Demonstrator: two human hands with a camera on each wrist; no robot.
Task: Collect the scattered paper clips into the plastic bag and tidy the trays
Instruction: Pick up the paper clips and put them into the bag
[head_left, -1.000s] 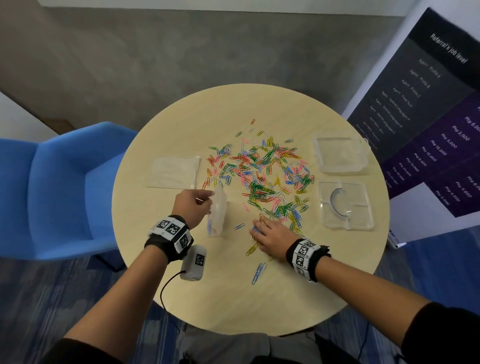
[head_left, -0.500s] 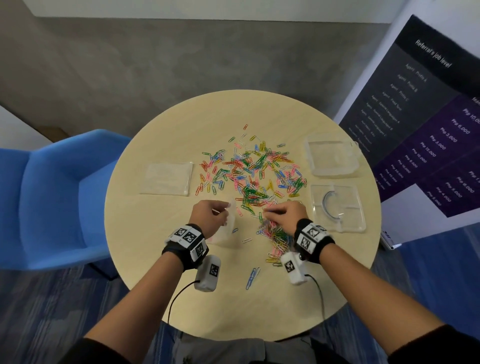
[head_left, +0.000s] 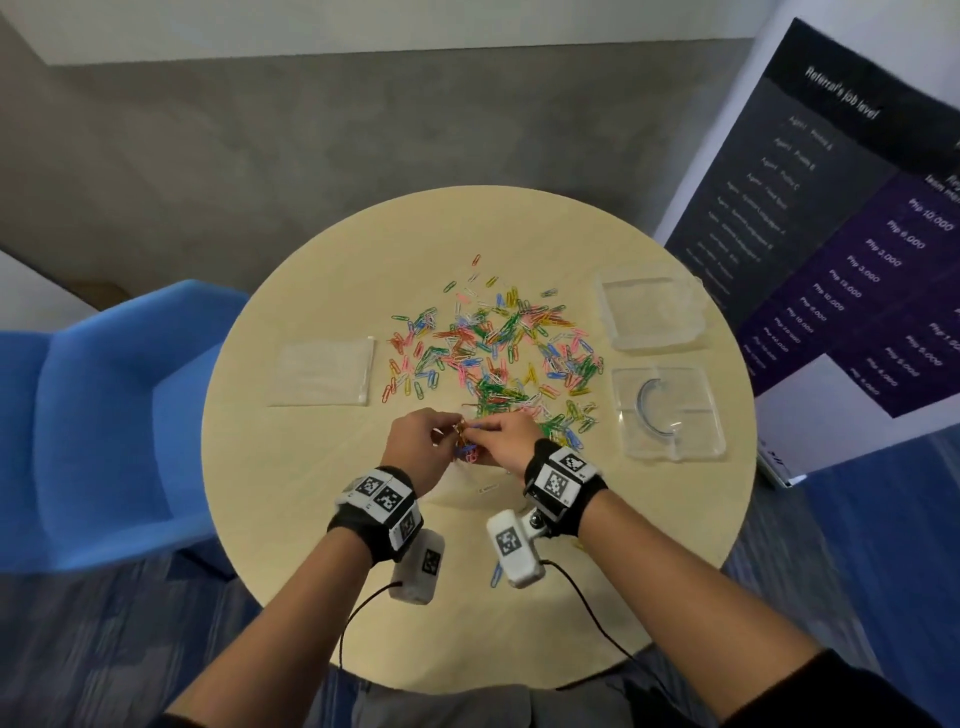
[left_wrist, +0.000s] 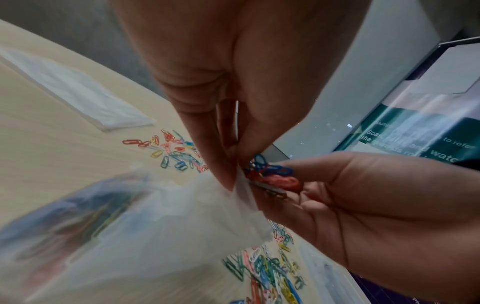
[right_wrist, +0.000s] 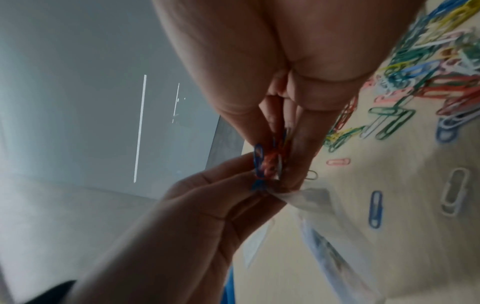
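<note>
Colourful paper clips (head_left: 493, 353) lie scattered across the middle of the round table (head_left: 363, 597). My left hand (head_left: 441, 434) pinches the rim of a clear plastic bag (left_wrist: 155, 226), which hangs below it with blurred clips inside. My right hand (head_left: 488, 431) meets it and pinches a small bunch of blue and red clips (left_wrist: 272, 176) at the bag's mouth (right_wrist: 270, 160). Two clear trays sit at the right, the far tray (head_left: 652, 312) and the near tray (head_left: 667, 410) with a curved piece in it.
A flat stack of clear bags (head_left: 324, 371) lies left of the clips. A few stray clips (head_left: 496, 574) lie near the table's front edge. A blue chair (head_left: 104, 415) stands at the left and a printed banner (head_left: 831, 234) at the right.
My right hand left the near edge of the pile with a pinch of clips and came across to the bag's mouth. The left hand lifted the bag and moved toward the right hand.
</note>
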